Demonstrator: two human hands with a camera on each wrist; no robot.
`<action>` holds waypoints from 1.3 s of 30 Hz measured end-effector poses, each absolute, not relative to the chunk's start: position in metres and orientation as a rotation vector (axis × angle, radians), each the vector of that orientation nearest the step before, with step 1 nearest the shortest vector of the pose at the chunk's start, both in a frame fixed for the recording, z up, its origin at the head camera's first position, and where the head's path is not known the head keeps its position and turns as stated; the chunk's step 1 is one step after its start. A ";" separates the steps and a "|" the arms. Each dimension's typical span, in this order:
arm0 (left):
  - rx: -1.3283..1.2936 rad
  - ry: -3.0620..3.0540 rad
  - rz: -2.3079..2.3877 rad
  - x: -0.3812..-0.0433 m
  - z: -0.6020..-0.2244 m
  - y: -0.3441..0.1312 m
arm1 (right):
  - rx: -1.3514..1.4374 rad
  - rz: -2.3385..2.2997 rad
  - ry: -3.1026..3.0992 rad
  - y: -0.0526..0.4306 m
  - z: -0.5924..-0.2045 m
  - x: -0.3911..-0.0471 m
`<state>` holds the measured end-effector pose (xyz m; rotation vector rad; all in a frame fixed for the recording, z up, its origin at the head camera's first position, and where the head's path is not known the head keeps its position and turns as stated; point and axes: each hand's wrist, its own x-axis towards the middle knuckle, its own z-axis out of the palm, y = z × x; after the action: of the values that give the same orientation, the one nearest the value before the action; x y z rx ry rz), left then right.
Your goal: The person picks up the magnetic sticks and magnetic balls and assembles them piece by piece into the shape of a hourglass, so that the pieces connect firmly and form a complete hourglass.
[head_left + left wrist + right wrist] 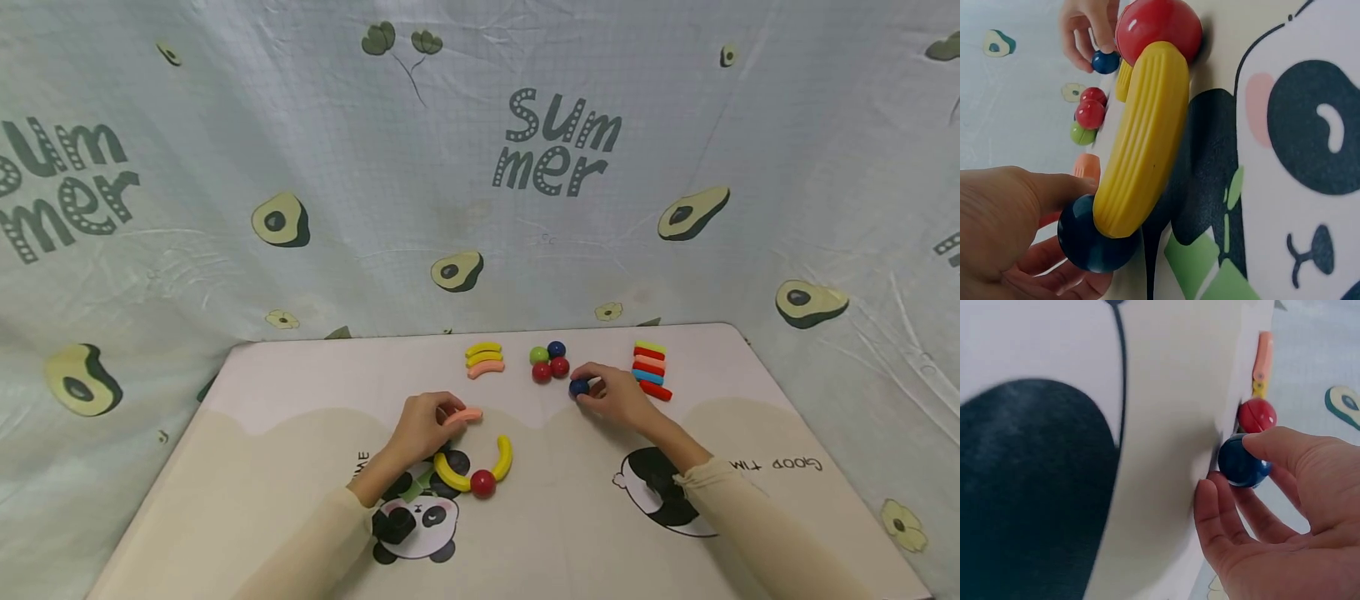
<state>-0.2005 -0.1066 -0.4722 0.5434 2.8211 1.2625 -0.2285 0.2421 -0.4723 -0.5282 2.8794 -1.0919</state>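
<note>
My left hand (pixel 426 427) pinches a salmon-coloured curved stick (pixel 463 415) just above the table. Below that hand, a yellow curved stick (pixel 1144 140) joins a dark blue ball (pixel 1097 240) to a shiny red ball (pixel 483 483). A second yellow curved stick (pixel 503 458) rises from the red ball's other side, so the pieces form an open arc. In the head view the left hand mostly hides the dark blue ball. Over to the right, my right hand (pixel 615 397) holds another blue ball (pixel 1244 461) between thumb and fingers, low over the table.
At the back lie spare curved sticks (pixel 483 360), yellow and salmon. Beside them sits a cluster of red, green and blue balls (pixel 551 361). A row of straight coloured sticks (pixel 649 364) is right of the right hand. A printed curtain (pixel 375 167) hangs behind the table (pixel 570 533).
</note>
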 end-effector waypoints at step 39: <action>0.551 2.809 1.273 -0.206 -0.474 -0.090 | -0.737 -1.165 2.674 0.185 -0.471 -0.219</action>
<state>-0.2061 -0.0898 -0.4735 0.5512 2.8092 1.2734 -0.2189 0.1845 -0.4710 -0.7365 2.6740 -1.1650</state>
